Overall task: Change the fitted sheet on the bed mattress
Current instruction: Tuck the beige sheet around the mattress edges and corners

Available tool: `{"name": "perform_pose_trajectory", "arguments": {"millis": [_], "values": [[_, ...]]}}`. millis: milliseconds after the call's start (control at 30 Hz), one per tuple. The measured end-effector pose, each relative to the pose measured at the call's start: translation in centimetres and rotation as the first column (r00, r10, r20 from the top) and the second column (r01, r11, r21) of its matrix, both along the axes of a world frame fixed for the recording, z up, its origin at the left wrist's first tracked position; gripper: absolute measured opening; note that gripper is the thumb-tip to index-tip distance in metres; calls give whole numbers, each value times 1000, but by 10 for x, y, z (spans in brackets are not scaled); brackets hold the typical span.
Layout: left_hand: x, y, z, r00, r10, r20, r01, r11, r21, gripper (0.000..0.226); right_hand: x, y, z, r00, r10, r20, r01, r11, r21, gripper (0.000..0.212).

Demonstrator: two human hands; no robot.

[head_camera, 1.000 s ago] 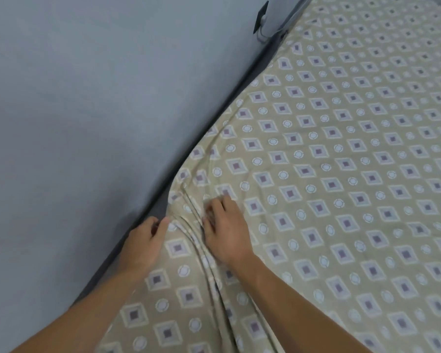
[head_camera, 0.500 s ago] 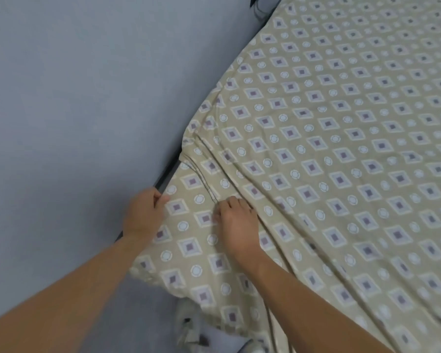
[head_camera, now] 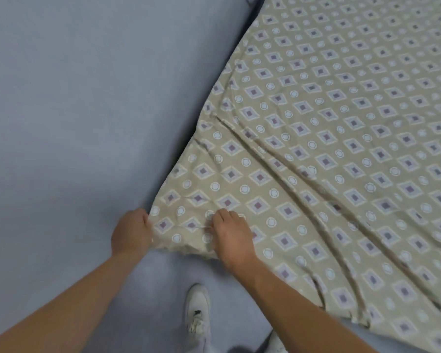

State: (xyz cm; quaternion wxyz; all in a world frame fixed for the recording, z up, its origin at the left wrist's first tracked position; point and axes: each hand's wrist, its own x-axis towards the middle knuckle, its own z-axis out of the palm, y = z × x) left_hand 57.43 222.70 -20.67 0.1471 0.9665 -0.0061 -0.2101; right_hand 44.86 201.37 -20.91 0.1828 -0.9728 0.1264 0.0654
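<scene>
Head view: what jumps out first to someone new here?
The beige fitted sheet printed with purple diamonds and white circles fills the right side, its folds fanning out from the near corner. There the left hand grips the sheet's edge beside the blue-grey wall, and the right hand pinches the fabric next to it. A white sneaker stands on the floor below.
</scene>
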Motion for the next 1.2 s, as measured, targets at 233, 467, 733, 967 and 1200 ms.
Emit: {"name": "perform_pose_trajectory", "arguments": {"millis": [233,467,733,967,1200], "values": [[-15,-40,10,976,13,-218,-107,898,-426,14,-15,-14,4,983,-174,51,177,983,-52,31],[-14,-35,0,995,-92,-42,78,964,-253,27,-18,7,-8,994,-109,10,110,992,-59,22],[7,-23,9,985,-174,-7,174,979,103,10,-33,2,10,985,-168,31,169,984,-58,36],[0,-35,9,986,-69,-154,42,984,-175,25,-48,-11,-2,983,-175,61,181,977,-114,28],[-11,-48,9,992,-110,-64,94,972,-214,31,-33,-9,-15,977,-211,-12,209,975,-74,20]]}}
